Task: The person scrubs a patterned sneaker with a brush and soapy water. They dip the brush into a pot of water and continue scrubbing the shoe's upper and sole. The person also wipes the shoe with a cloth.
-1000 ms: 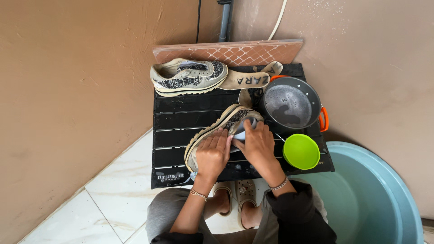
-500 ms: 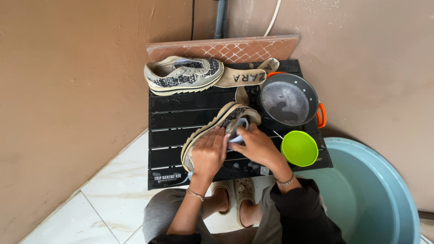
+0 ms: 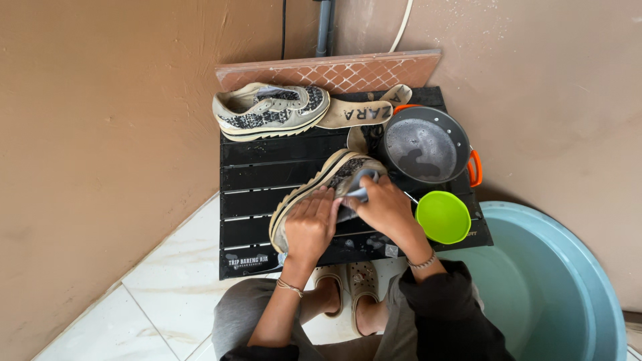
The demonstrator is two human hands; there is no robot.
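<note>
A beige patterned sneaker (image 3: 328, 179) lies on its side on a black slatted folding table (image 3: 254, 174). My left hand (image 3: 311, 224) presses down on the sneaker's heel end and holds it steady. My right hand (image 3: 384, 204) grips a small grey-blue brush (image 3: 361, 180) against the sneaker's toe end. The matching second sneaker (image 3: 271, 109) rests at the table's far left edge, with two loose insoles (image 3: 364, 113) beside it.
A dark pot with orange handles (image 3: 424, 146) and water inside stands at the table's right. A lime green bowl (image 3: 443, 217) sits in front of it. A large pale blue tub (image 3: 568, 281) stands on the floor to the right. A brown tile (image 3: 334, 70) leans on the wall.
My right hand with the brush has shifted slightly along the sneaker's toe end. My left hand stays on the sneaker. The view has drifted a little.
</note>
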